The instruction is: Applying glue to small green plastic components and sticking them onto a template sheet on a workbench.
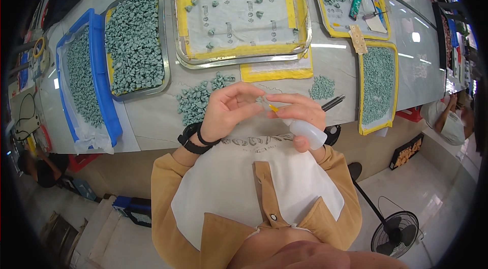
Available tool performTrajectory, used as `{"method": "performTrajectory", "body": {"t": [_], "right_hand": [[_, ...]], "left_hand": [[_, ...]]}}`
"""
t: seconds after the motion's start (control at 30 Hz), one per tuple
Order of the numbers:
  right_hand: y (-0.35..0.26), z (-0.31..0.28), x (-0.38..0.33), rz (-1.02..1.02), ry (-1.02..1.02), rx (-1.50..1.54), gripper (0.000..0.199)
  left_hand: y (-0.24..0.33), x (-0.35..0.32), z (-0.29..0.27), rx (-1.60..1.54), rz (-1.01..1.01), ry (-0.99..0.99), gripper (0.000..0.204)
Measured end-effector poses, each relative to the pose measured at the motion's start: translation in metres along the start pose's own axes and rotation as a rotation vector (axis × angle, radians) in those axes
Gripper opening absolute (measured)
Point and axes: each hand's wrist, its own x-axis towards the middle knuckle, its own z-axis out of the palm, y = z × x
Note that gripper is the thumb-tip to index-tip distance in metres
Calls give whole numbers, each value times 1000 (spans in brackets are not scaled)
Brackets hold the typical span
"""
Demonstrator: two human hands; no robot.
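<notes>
My left hand, a black watch on its wrist, is closed in a pinch at the table's front edge. A small grey-green stone piece shows at its fingertips. My right hand grips a white squeeze bottle, tilted so its yellow tip points toward the left fingertips. The right index finger reaches close to the piece. A black pen shows beside my right hand; I cannot tell whether it lies on the table. Loose green chunks lie beyond my left hand, and smaller bits beyond my right.
A large metal tray with scattered green pieces stands ahead. To the left are a full metal tray and a blue bin. At right stand a yellow-edged tray of small stones and another tray holding a green tube.
</notes>
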Motion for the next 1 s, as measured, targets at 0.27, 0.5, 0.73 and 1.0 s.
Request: {"method": "performTrajectory", "body": {"t": [0.27,0.5,0.73,1.0], "right_hand": [[5,2,0,-27,-5,-1,42],[5,1,0,-23,-24,-16,40],[4,1,-1,2,-56,-25,49],[5,2,-3,12,-7,2,41]], "left_hand": [[-2,0,0,21,42,0,30],[-4,0,-1,17,30,-2,30],[-5,-1,-3,7,24,0,31],[-4,-1,-2,-12,-7,7,31]]}}
